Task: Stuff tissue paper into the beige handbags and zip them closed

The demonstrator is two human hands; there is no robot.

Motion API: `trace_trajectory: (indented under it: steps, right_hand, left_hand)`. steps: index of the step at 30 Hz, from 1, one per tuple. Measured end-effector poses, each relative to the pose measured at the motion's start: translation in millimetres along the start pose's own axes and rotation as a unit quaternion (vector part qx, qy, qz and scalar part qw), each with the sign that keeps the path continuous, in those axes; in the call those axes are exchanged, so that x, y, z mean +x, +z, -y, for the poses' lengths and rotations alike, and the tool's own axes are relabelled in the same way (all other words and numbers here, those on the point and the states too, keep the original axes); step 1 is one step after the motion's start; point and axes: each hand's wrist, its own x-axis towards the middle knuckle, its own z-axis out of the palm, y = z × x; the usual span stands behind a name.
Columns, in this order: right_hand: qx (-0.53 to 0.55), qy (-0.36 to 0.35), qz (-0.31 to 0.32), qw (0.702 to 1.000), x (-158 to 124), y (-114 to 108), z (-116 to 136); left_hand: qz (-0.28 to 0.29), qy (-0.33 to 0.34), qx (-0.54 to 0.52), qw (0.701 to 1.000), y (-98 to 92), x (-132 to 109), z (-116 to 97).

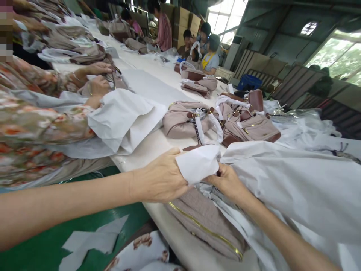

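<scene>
Paper (199,163) sits gripped in the left hand (162,177) over a zippered bag (207,220), beside the right hand (228,182), whose hold I cannot tell.

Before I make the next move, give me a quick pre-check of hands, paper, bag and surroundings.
1. Both hands in view: ok. The left hand and right hand are close together.
2. Small white paper at the hands: ok. It covers part of the left hand, with the right fingertips at its edge.
3. Left grip: cannot tell. The paper hides the fingers.
4. Bag with the gold zip on the table: ok. It lies just below the hands.
5. Co-worker's hands apart from yours: ok. They are off to the left.
6. Floor free of scraps: not ok. Cut paper lies there.
</scene>
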Motion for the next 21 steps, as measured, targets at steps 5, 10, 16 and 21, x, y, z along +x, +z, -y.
trace_trajectory:
  steps: [5, 10, 16, 21]
  right_hand:
    - [0.029, -0.033, -0.029, 0.999, 3, 3, -2]
    - [-0.004, -0.053, 0.015, 0.998, -4, 4, -1]
    - [-0.08, -0.102, 0.027, 0.991, -8, 5, -11]
    - [-0.108, -0.133, 0.034, 0.985, -7, 4, -18]
  left_hand:
    - [0.03, 0.03, 0.01, 0.999, -2.6, 7, -11]
    - [-0.028, -0.15, -0.092, 0.984, 5.0, -9, -28]
    - [-0.195, -0.297, -0.154, 0.922, 29.0, -14, -52]
    - [-0.258, -0.363, -0.176, 0.878, 39.1, -5, -59]
